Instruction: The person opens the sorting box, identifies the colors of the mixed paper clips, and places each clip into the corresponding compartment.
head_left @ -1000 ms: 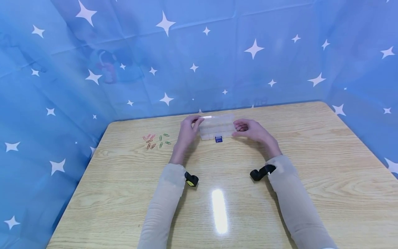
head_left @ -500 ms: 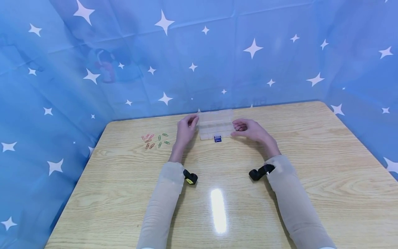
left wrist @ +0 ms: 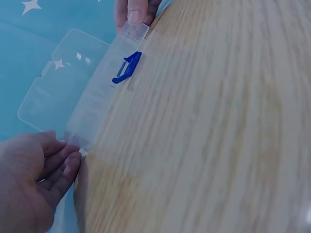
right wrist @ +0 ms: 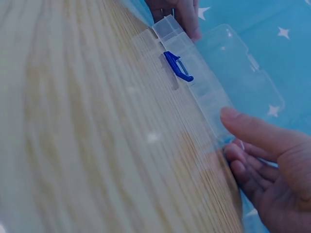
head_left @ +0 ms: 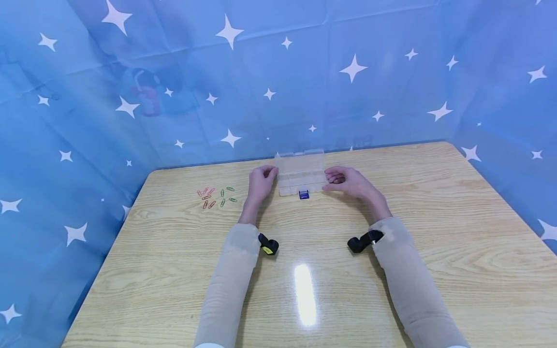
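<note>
A clear plastic compartment box [head_left: 300, 182] with a blue latch [head_left: 304, 194] lies at the far middle of the wooden table [head_left: 435, 232]. Its lid [head_left: 300, 159] stands open behind it. My left hand [head_left: 261, 181] holds the box's left end, thumb and fingertips at the corner [left wrist: 73, 143]. My right hand [head_left: 345, 181] pinches the right end, thumb on top [right wrist: 228, 116] and fingers curled below. In the left wrist view the box [left wrist: 97, 107], the latch [left wrist: 127, 67] and the lid [left wrist: 58, 82] show. The right wrist view shows the latch [right wrist: 178, 66] and the lid [right wrist: 243, 73].
Several coloured paper clips [head_left: 215, 196] lie scattered on the table left of my left hand. A blue star-patterned cloth [head_left: 348, 72] rises right behind the table's far edge and along both sides. A lamp glare [head_left: 304, 295] shines on the near tabletop.
The box's lid has swung up and back from nearly shut to open. My left hand let go of the lid and dropped to the box's left end. The right hand stayed put.
</note>
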Motion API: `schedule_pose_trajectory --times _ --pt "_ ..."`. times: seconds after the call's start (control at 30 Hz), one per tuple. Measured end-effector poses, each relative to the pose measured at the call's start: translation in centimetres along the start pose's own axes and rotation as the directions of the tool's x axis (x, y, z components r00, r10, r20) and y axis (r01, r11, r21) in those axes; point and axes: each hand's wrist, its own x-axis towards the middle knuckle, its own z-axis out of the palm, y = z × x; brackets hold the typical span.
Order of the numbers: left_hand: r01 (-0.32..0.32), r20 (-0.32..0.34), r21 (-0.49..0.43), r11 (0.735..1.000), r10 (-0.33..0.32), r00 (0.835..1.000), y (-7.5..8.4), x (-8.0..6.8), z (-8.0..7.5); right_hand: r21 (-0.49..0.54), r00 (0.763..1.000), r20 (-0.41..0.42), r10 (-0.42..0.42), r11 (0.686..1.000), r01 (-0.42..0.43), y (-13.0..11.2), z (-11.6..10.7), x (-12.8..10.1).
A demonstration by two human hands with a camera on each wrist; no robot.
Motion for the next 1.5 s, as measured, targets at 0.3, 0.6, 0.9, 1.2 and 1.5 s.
schedule_pose_trajectory --times 0.3,0.6,0.9,1.2,1.5 --pt "0.067 0.021 -0.008 0.998 -0.066 0.998 0.13 0.31 -0.12 -0.023 1.000 -0.009 0.019 1.000 -0.019 -0.08 -0.10 0.21" --pt "0.108 -0.004 -0.036 0.993 -0.108 0.994 -0.06 0.27 0.18 -0.051 1.000 -0.009 0.021 0.998 -0.022 -0.19 -0.09 0.11" --pt "0.153 -0.038 -0.035 0.988 -0.154 0.987 -0.12 0.49 0.52 -0.075 1.000 0.001 0.011 0.997 -0.011 -0.41 -0.13 0.07" --pt "0.228 -0.046 -0.004 0.974 -0.228 0.973 0.35 0.66 0.69 -0.051 1.000 0.000 0.017 0.999 -0.017 -0.42 -0.04 0.04" --pt "0.218 -0.067 -0.041 0.975 -0.220 0.973 0.40 0.29 0.80 -0.073 1.000 -0.003 0.010 0.997 -0.010 -0.47 0.05 0.10"
